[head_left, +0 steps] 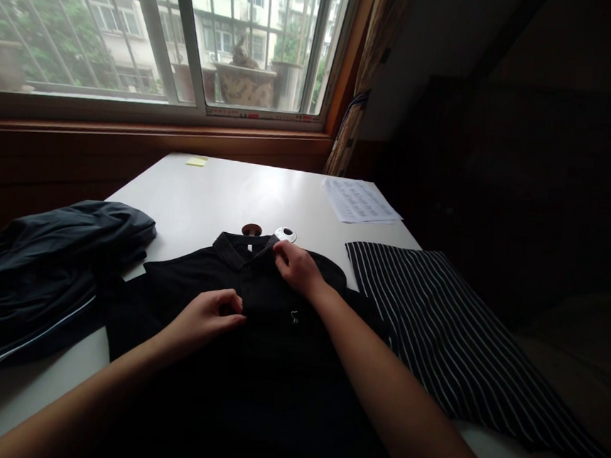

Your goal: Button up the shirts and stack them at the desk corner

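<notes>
A black polo shirt (pixel 250 367) lies flat on the white table (pixel 217 193), collar pointing away from me. My right hand (pixel 296 267) is closed on the right side of the collar. My left hand (pixel 206 316) pinches the shirt's front placket just below the collar, fingers curled together. Both forearms reach in from the bottom of the view over the shirt's body.
A dark navy garment (pixel 39 277) lies bunched at the left. A black and white striped garment (pixel 456 342) lies at the right. Printed papers (pixel 358 200), a yellow sticky note (pixel 196 162), a small white round object (pixel 285 234) and a brown round object (pixel 252 228) sit beyond the collar.
</notes>
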`<action>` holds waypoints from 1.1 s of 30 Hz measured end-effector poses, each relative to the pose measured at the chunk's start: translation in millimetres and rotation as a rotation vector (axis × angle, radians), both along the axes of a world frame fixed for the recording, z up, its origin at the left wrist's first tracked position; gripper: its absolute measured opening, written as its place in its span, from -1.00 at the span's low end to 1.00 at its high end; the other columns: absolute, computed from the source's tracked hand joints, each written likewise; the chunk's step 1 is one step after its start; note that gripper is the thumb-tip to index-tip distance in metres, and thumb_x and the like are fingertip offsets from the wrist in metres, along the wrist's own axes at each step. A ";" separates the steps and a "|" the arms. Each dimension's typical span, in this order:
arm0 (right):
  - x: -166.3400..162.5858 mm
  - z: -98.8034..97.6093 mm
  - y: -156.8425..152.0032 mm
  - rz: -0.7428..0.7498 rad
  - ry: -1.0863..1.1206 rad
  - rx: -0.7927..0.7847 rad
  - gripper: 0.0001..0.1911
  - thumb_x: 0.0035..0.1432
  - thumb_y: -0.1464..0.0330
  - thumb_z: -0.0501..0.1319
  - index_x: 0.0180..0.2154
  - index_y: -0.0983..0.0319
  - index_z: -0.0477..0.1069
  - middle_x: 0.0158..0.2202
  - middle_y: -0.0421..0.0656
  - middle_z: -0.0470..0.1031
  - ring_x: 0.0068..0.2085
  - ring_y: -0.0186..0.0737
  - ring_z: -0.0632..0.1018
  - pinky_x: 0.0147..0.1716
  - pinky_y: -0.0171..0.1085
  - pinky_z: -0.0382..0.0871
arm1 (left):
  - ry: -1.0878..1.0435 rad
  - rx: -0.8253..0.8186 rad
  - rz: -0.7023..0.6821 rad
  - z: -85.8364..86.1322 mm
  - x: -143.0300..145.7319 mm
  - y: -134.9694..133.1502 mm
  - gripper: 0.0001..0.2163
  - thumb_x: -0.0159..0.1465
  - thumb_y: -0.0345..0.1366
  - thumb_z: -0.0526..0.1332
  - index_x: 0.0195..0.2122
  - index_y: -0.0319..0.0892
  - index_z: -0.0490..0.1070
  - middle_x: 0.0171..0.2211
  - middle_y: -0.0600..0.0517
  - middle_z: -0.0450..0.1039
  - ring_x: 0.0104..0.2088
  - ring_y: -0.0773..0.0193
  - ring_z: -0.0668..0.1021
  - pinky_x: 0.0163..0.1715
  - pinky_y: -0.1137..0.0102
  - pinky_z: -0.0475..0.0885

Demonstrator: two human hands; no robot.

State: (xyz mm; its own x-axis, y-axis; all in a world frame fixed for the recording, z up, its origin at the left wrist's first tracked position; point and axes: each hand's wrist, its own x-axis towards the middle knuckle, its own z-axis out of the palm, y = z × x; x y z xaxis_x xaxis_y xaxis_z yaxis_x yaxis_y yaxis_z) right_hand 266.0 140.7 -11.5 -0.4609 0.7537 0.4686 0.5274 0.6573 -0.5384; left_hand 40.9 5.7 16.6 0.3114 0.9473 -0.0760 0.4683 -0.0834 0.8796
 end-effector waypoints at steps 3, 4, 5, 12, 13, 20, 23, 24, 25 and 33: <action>9.9 12.2 10.9 0.078 -0.099 -0.084 -0.81 0.17 0.46 0.17 -0.19 0.17 0.50 -0.25 -0.15 0.58 -0.25 -0.18 0.56 -0.18 -0.23 0.41 | 0.048 0.005 -0.005 1.0 0.9 -0.6 -0.80 0.19 -0.15 0.29 -0.34 -0.21 0.46 -0.37 0.04 0.50 -0.31 0.21 0.50 -0.29 0.41 0.36; 13.8 17.6 14.7 0.097 -0.129 -0.107 -0.80 0.15 0.47 0.18 -0.21 0.16 0.52 -0.26 -0.16 0.59 -0.24 -0.18 0.57 -0.18 -0.22 0.41 | 0.055 0.004 -0.006 1.4 1.3 -0.9 -0.80 0.19 -0.15 0.29 -0.33 -0.21 0.46 -0.37 0.04 0.50 -0.32 0.21 0.49 -0.31 0.41 0.35; 17.8 23.5 17.8 0.112 -0.162 -0.130 -0.78 0.13 0.49 0.19 -0.23 0.15 0.54 -0.26 -0.16 0.60 -0.24 -0.17 0.58 -0.17 -0.22 0.40 | 0.061 0.003 -0.009 1.6 1.7 -1.2 -0.80 0.19 -0.16 0.28 -0.33 -0.20 0.46 -0.38 0.05 0.49 -0.33 0.22 0.49 -0.33 0.42 0.34; 29.3 56.0 -14.5 0.139 -0.221 -0.192 -0.85 0.03 0.48 0.29 -0.38 0.12 0.59 -0.37 -0.20 0.59 -0.34 -0.19 0.55 -0.29 -0.26 0.38 | 0.098 0.035 0.002 -0.3 3.0 -2.4 -0.81 0.19 -0.16 0.28 -0.33 -0.18 0.44 -0.40 0.07 0.48 -0.35 0.23 0.47 -0.37 0.43 0.31; 26.9 56.5 -27.7 0.143 -0.180 -0.188 -0.86 0.05 0.46 0.29 -0.36 0.12 0.59 -0.35 -0.20 0.59 -0.33 -0.20 0.56 -0.28 -0.27 0.38 | 0.098 0.041 0.007 -0.8 3.0 -2.7 -0.81 0.19 -0.15 0.27 -0.33 -0.18 0.44 -0.40 0.07 0.48 -0.36 0.22 0.47 -0.37 0.43 0.31; 3.5 30.2 -108.0 0.238 -0.026 -0.365 -0.94 0.16 0.38 0.30 -0.29 0.16 0.56 -0.33 -0.20 0.58 -0.31 -0.24 0.56 -0.31 -0.31 0.40 | 0.086 0.067 0.049 -0.6 5.1 -5.7 -0.79 0.22 -0.11 0.26 -0.31 -0.16 0.45 -0.38 0.06 0.49 -0.33 0.20 0.50 -0.34 0.41 0.34; -0.7 17.1 -118.6 0.180 0.057 -0.393 -0.95 0.15 0.39 0.32 -0.29 0.16 0.55 -0.32 -0.21 0.57 -0.29 -0.24 0.57 -0.28 -0.30 0.41 | 0.083 0.075 0.075 1.5 7.5 -6.7 -0.81 0.21 -0.14 0.26 -0.32 -0.15 0.45 -0.37 0.06 0.51 -0.30 0.18 0.52 -0.31 0.40 0.35; -1.6 14.3 -119.9 0.160 0.069 -0.386 -0.95 0.14 0.39 0.33 -0.29 0.16 0.55 -0.31 -0.21 0.57 -0.29 -0.24 0.57 -0.27 -0.29 0.41 | 0.076 0.073 0.089 2.2 8.3 -7.0 -0.81 0.21 -0.13 0.27 -0.32 -0.15 0.45 -0.36 0.06 0.51 -0.29 0.17 0.52 -0.31 0.40 0.36; -2.3 12.5 -120.6 0.140 0.075 -0.373 -0.94 0.14 0.39 0.33 -0.29 0.15 0.54 -0.32 -0.21 0.57 -0.28 -0.23 0.57 -0.25 -0.29 0.41 | 0.062 0.067 0.104 2.9 9.1 -7.3 -0.81 0.20 -0.13 0.27 -0.32 -0.15 0.46 -0.36 0.05 0.51 -0.29 0.17 0.52 -0.32 0.40 0.36; -5.2 11.6 -122.2 0.052 0.117 -0.305 -0.90 0.15 0.34 0.35 -0.25 0.14 0.50 -0.30 -0.21 0.54 -0.26 -0.22 0.56 -0.23 -0.27 0.41 | -0.069 -0.063 0.191 10.4 12.8 -9.1 -0.74 0.15 -0.07 0.33 -0.32 -0.18 0.47 -0.39 0.06 0.50 -0.33 0.20 0.51 -0.34 0.41 0.36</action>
State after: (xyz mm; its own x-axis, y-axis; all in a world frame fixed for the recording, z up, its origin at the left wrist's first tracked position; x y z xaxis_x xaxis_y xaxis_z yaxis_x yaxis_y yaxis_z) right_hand 260.8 18.5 0.1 -0.4584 0.8443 0.2774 0.4203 0.4810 -0.7694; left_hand 53.8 -3.4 27.1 0.1327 0.9836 -0.1218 0.4090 0.0576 0.9107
